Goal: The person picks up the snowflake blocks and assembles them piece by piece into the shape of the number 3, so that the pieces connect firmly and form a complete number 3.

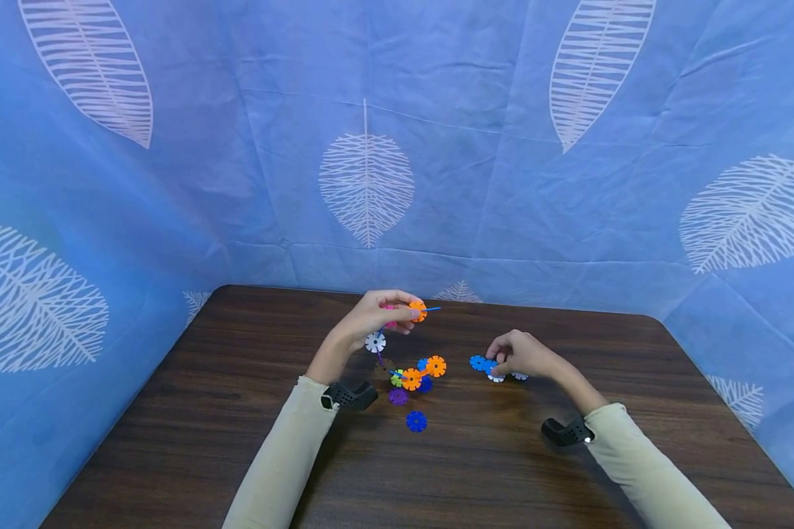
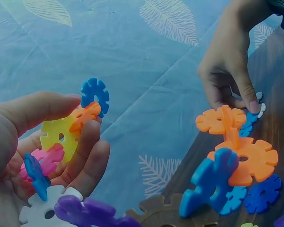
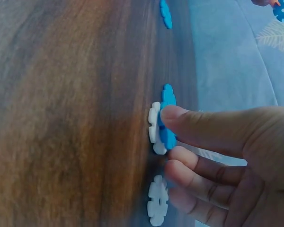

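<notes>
My left hand [image 1: 377, 316] is raised over the table's far side. Between thumb and fingers it pinches an orange notched disc [image 2: 86, 115], part of a chain of interlocking discs. A blue disc [image 2: 95, 97] stands at the chain's tip. Below the orange come a yellow disc [image 2: 59, 135], a pink disc [image 2: 43, 161], a white disc [image 1: 375, 342] and a purple one [image 2: 92, 213], hanging toward the tabletop. Farther right, my right hand [image 1: 528, 354] pinches a blue disc [image 3: 168, 130] lying over a white disc [image 3: 154, 122]. Its fingertips are partly hidden.
On the brown wooden table [image 1: 503, 470], several discs lie near the middle, among them an orange disc [image 1: 436, 366], a purple disc [image 1: 398, 397] and a dark blue disc [image 1: 417, 421]. Another white disc [image 3: 157, 201] lies near my right fingers. Blue cloth [image 1: 437, 220] hangs behind.
</notes>
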Demonstrator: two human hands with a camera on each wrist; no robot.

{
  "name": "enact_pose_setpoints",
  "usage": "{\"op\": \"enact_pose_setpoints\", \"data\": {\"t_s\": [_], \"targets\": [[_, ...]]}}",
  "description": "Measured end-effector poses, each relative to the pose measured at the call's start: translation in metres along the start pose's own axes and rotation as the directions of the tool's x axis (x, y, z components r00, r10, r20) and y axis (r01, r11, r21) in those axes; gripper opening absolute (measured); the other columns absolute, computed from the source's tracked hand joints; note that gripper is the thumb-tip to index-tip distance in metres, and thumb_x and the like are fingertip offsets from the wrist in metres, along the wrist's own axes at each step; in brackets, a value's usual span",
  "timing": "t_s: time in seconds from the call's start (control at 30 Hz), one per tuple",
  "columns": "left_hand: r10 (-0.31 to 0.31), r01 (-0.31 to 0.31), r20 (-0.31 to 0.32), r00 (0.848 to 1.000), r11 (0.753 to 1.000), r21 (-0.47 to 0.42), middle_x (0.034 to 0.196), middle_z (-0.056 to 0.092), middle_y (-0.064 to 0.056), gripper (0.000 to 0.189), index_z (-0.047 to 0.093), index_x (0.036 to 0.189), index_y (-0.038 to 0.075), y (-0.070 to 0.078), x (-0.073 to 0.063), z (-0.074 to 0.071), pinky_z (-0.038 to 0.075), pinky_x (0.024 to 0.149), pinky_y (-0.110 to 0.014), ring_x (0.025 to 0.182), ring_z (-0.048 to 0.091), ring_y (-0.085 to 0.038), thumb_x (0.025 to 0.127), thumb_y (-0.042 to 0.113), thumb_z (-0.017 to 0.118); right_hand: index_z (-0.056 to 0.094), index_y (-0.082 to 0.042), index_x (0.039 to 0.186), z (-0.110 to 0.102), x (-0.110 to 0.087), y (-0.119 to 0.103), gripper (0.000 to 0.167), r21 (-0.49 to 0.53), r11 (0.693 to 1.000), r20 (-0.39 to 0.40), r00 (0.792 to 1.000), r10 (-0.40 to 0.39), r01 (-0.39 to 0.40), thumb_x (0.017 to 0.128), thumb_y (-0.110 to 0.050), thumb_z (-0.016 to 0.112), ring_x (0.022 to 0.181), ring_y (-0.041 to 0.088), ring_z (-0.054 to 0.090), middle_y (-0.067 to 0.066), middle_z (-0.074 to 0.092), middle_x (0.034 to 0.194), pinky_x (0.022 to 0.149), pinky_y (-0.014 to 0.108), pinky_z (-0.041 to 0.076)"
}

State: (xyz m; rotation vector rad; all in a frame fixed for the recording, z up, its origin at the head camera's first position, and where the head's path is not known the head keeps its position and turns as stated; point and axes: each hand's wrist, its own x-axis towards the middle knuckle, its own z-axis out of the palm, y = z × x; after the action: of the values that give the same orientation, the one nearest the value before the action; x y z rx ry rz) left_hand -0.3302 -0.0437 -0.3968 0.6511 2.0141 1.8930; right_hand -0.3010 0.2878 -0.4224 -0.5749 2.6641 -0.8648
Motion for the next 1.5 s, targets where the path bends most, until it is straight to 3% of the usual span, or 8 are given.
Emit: {"op": "enact_pose_setpoints", "data": {"t_s": [0.2, 0.47, 0.63, 0.77, 0.93, 1.03, 1.27, 1.5], "targets": [[-0.004, 0.004, 0.0, 1.0, 1.0, 0.002, 0.101, 0.076, -0.004, 0.029, 0.069, 0.124, 0.003, 0.0, 0.0, 0.001, 0.062, 0.086, -0.036, 0.098, 0.066, -0.045, 0.098, 0.016, 0.068, 0.068, 0.003, 0.097, 0.0, 0.0, -0.002, 0.016, 0.038, 0.999, -0.008, 1.0, -0.011, 0.011, 0.085, 0.0, 0.078, 0.07, 0.017, 0.055, 0.008, 0.063, 0.08, 0.059, 0.027, 0.046], [-0.012, 0.012, -0.011, 1.0, 1.0, 0.006, 0.101, 0.075, -0.004, 0.029, 0.069, 0.124, 0.004, 0.0, 0.0, -0.001, 0.062, 0.086, -0.036, 0.086, 0.069, -0.025, 0.097, 0.016, 0.068, 0.067, 0.007, 0.103, -0.01, 0.003, -0.013, 0.009, 0.118, 0.992, -0.018, 0.999, -0.034, 0.036, 0.095, 0.002, 0.065, 0.067, 0.019, 0.056, 0.015, 0.065, 0.081, 0.06, 0.031, 0.049], [-0.014, 0.014, -0.015, 1.0, 1.0, 0.011, 0.101, 0.075, -0.004, 0.03, 0.07, 0.124, 0.004, -0.001, -0.001, -0.002, 0.063, 0.087, -0.036, 0.091, 0.068, -0.035, 0.097, 0.016, 0.069, 0.07, 0.006, 0.114, -0.017, 0.01, -0.031, 0.019, 0.157, 0.986, -0.086, 0.995, -0.044, 0.057, 0.1, -0.003, 0.062, 0.074, 0.024, 0.061, 0.016, 0.07, 0.089, 0.064, 0.041, 0.056], [-0.017, 0.017, -0.02, 1.0, 1.0, 0.008, 0.101, 0.075, -0.003, 0.029, 0.07, 0.124, 0.004, -0.001, -0.001, -0.003, 0.062, 0.088, -0.037, 0.097, 0.066, -0.045, 0.097, 0.017, 0.069, 0.071, 0.004, 0.115, -0.021, 0.017, -0.051, 0.021, 0.214, 0.973, -0.153, 0.987, -0.057, 0.089, 0.1, -0.007, 0.064, 0.078, 0.028, 0.064, 0.019, 0.072, 0.093, 0.066, 0.036, 0.057], [-0.019, 0.02, -0.026, 0.999, 1.0, 0.006, 0.1, 0.075, -0.004, 0.029, 0.071, 0.124, 0.005, -0.002, -0.001, -0.003, 0.062, 0.089, -0.039, 0.093, 0.068, -0.039, 0.097, 0.016, 0.069, 0.072, -0.001, 0.112, -0.022, 0.025, -0.069, 0.019, 0.295, 0.949, -0.226, 0.973, -0.042, 0.109, 0.098, -0.013, 0.068, 0.081, 0.031, 0.067, 0.017, 0.074, 0.096, 0.066, 0.032, 0.056], [-0.022, 0.022, -0.033, 0.999, 1.0, 0.008, 0.099, 0.076, -0.003, 0.029, 0.071, 0.123, 0.005, -0.002, -0.002, -0.004, 0.062, 0.087, -0.038, 0.091, 0.068, -0.036, 0.097, 0.017, 0.07, 0.072, -0.002, 0.112, -0.022, 0.028, -0.075, 0.02, 0.326, 0.938, -0.261, 0.965, -0.03, 0.118, 0.097, -0.015, 0.07, 0.081, 0.024, 0.07, 0.017, 0.075, 0.098, 0.069, 0.032, 0.057], [-0.026, 0.026, -0.034, 0.999, 1.0, 0.004, 0.096, 0.076, -0.001, 0.028, 0.072, 0.121, 0.005, -0.001, -0.002, -0.002, 0.062, 0.086, -0.035, 0.103, 0.06, -0.055, 0.096, 0.017, 0.071, 0.068, 0.003, 0.112, -0.018, 0.03, -0.079, 0.023, 0.406, 0.902, -0.301, 0.953, -0.02, 0.147, 0.097, -0.014, 0.07, 0.08, 0.015, 0.073, 0.014, 0.077, 0.094, 0.074, 0.032, 0.061], [-0.038, 0.038, -0.057, 0.998, 0.999, 0.0, 0.093, 0.075, -0.002, 0.027, 0.072, 0.119, 0.005, -0.002, -0.002, -0.003, 0.063, 0.082, -0.035, 0.078, 0.065, -0.024, 0.095, 0.016, 0.073, 0.064, 0.004, 0.113, -0.014, 0.034, -0.078, 0.026, 0.482, 0.86, -0.299, 0.954, -0.016, 0.165, 0.097, -0.016, 0.07, 0.081, 0.015, 0.074, 0.023, 0.075, 0.099, 0.077, 0.032, 0.062]]}}
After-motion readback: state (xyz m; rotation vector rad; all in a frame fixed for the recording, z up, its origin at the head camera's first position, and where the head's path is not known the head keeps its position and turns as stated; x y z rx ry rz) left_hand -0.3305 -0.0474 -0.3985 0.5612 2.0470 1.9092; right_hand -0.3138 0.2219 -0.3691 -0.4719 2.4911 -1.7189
